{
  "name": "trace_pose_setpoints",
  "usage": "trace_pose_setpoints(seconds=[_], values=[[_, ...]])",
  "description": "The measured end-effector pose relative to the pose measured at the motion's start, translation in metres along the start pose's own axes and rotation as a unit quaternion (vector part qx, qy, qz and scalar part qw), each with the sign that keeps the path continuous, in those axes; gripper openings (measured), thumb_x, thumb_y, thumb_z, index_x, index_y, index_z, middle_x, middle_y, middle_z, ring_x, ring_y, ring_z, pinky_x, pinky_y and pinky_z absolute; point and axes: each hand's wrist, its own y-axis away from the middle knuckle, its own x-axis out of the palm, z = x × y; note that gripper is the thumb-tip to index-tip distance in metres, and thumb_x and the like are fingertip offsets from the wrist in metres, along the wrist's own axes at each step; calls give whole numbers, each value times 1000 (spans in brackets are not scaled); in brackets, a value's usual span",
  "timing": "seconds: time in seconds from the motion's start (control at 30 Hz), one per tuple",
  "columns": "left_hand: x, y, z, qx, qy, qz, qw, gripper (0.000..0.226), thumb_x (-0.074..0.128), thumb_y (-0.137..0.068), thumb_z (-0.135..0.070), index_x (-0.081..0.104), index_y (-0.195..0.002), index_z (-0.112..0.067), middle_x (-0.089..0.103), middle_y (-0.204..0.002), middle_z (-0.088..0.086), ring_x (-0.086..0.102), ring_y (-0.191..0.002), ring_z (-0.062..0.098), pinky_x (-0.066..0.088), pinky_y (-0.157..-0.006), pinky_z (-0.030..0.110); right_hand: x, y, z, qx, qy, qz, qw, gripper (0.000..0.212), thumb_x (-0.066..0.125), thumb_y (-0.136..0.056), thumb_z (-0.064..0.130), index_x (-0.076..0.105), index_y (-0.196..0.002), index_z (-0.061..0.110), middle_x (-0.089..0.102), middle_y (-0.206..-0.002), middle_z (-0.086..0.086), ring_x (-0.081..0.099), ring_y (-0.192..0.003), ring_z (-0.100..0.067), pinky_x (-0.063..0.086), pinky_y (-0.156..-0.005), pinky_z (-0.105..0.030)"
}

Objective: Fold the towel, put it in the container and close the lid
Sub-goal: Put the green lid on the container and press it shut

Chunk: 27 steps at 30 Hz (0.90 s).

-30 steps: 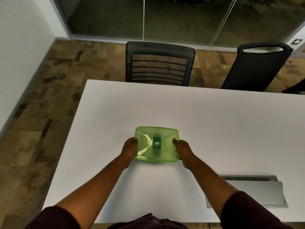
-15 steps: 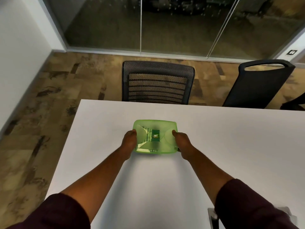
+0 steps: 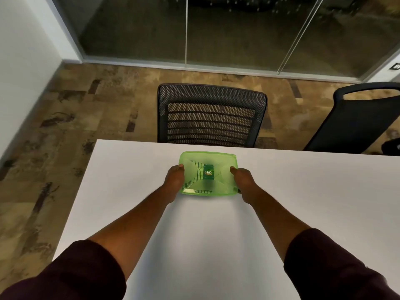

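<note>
Left hand [image 3: 174,180] and right hand [image 3: 243,182] each have their grip clamped on a short side of the green container [image 3: 208,173], thumbs on the lid. I see it lidded, near the tabletop's [image 3: 205,234] far edge, before a mesh chair [image 3: 211,115]. Striped towel inside.

Dim, soft overhead light — faint shadows, slight blur, wide-angle bending at edges.

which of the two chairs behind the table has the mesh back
The mesh-back chair directly beyond the green container. The other chair, at the far right, has a solid dark back with a handle slot on top.
</note>
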Motion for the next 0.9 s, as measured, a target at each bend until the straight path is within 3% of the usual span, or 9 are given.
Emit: trace_pose_setpoints(seconds=[0.1, 0.3, 0.5, 0.67, 0.77, 0.9], values=[[2, -7, -1, -4, 3, 6, 1000, 45, 34, -107, -35, 54, -134, -6, 60, -130, 17, 55, -104, 27, 47, -97, 40, 2, -11, 3, 0, 7, -2, 1000, 20, 57, -101, 35, 56, -107, 16, 60, -104, -7, 57, -98, -28, 51, -96, -46], [2, -13, -3, -14, -10, 12, 1000, 51, 31, -107, -36, 52, -138, -1, 57, -138, 22, 55, -126, 38, 43, -111, 54, 7, -16, -3, -7, 36, -4, 999, 39, 55, -102, 36, 61, -123, 5, 65, -115, -16, 64, -108, -37, 51, -100, -50], [3, -11, -7, -16, -29, 13, 999, 55, 28, -107, -40, 49, -141, -2, 55, -140, 21, 53, -128, 39, 42, -112, 53, 6, -15, -4, -11, 55, -2, 998, 44, 52, -102, 38, 60, -130, 4, 66, -125, -18, 63, -117, -39, 51, -105, -53], [2, -10, -3, -12, -38, 18, 999, 56, 27, -107, -42, 49, -141, -3, 56, -135, 19, 54, -126, 38, 43, -111, 53, 6, -13, -6, -13, 57, 2, 998, 41, 52, -103, 36, 61, -125, 3, 65, -117, -18, 61, -101, -32, 49, -88, -41], [0, -8, 1, 0, -69, 12, 998, 53, 31, -107, -40, 51, -136, -1, 59, -134, 21, 56, -124, 39, 46, -107, 49, 7, -12, -9, -13, 57, -3, 998, 45, 55, -101, 39, 60, -126, 2, 66, -121, -18, 62, -104, -33, 48, -86, -38], [-8, 8, 2, -5, -132, 1, 991, 72, 50, -101, -42, 21, -157, -6, 37, -159, 16, 42, -142, 34, 38, -111, 41, 5, 3, -11, -9, 54, 11, 998, 58, 66, -94, 42, 55, -133, 1, 62, -127, -14, 58, -109, -29, 43, -87, -35]])
